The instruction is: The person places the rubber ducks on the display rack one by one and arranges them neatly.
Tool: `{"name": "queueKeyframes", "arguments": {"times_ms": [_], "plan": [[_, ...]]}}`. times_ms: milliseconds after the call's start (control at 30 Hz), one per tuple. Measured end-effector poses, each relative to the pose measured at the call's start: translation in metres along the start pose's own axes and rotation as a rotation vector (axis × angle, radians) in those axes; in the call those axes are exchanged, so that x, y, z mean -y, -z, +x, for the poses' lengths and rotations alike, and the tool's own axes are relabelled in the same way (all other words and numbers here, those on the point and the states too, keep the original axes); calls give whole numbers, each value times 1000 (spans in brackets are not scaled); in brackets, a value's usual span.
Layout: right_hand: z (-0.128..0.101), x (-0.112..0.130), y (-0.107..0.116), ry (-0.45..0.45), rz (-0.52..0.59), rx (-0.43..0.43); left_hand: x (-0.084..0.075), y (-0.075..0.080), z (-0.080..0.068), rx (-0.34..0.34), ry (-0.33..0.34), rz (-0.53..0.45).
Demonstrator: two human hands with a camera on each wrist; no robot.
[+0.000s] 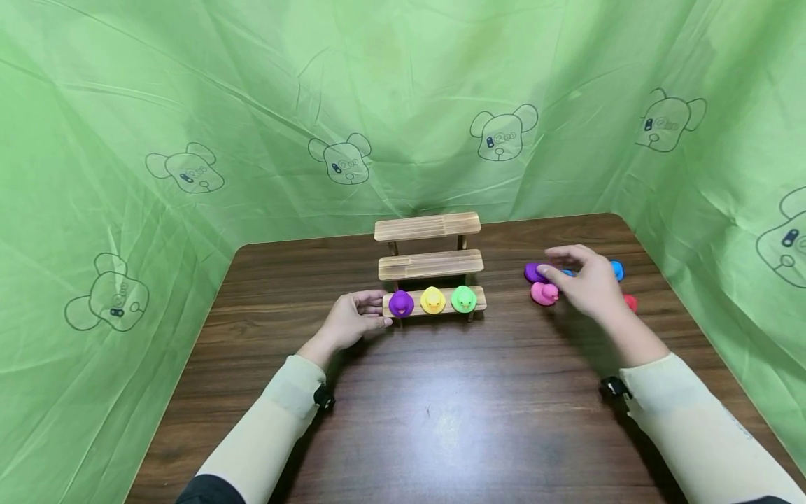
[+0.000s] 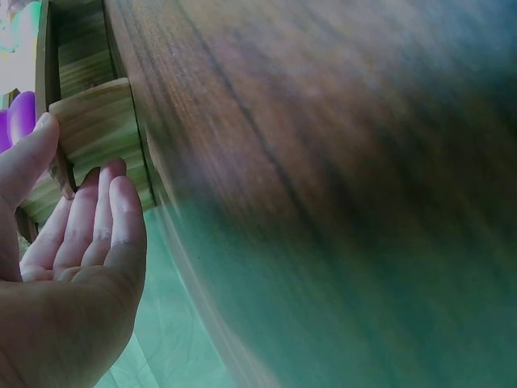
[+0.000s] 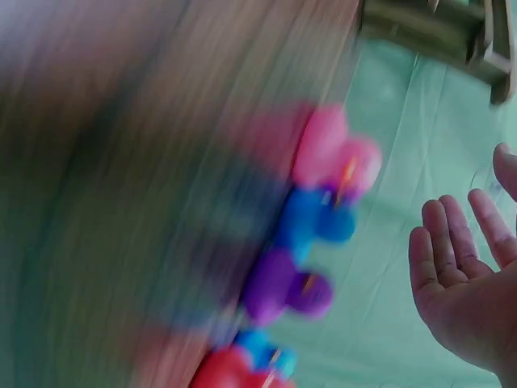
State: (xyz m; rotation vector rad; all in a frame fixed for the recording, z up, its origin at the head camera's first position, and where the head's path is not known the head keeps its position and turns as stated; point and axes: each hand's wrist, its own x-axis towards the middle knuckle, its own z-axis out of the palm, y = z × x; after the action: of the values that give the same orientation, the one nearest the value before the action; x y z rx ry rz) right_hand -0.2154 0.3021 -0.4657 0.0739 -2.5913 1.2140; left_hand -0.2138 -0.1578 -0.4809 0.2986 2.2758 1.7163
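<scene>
A three-tier wooden stand [image 1: 430, 264] holds a purple duck [image 1: 401, 304], a yellow duck [image 1: 432, 300] and a green duck [image 1: 464, 299] in a row on its lowest step. At that step's left end, my left hand [image 1: 354, 319] has its thumb at the front edge and its fingers [image 2: 102, 222] behind, holding the end between them. My right hand [image 1: 582, 281] hovers over a loose group of toy ducks at the right, fingers apart with nothing held. Nearest it are a pink duck [image 1: 544, 294] and a purple duck [image 1: 535, 272]; the hand partly hides blue ones.
A blue duck [image 1: 618, 270] and a red duck [image 1: 630, 302] lie right of the right hand. Green sheeting [image 1: 415, 105] with bear drawings surrounds the back and sides of the brown wooden table [image 1: 441, 420]. The stand's upper two steps rise toward the back.
</scene>
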Motion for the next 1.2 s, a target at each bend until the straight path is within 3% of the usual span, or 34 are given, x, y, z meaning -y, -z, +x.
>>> {"name": "queueKeyframes", "arguments": {"times_ms": [200,333,500,633,900,1200], "plan": [[7,-37,31,-107,-89,-46,-2,-1,-1,1,-1,-6],[10,-60,46,-203,-155,-9,-2,-1,-2,3,1,-4],[13,-80,58,-279,-157,47,-2,-1,-2,4,-10,4],[15,-89,64,-292,-159,79,1,-1,1,1,-2,6],[19,-103,67,-352,-158,106,24,2,12,-5,8,7],[22,-107,67,-389,-176,142,26,2,11,-16,-6,14]]}}
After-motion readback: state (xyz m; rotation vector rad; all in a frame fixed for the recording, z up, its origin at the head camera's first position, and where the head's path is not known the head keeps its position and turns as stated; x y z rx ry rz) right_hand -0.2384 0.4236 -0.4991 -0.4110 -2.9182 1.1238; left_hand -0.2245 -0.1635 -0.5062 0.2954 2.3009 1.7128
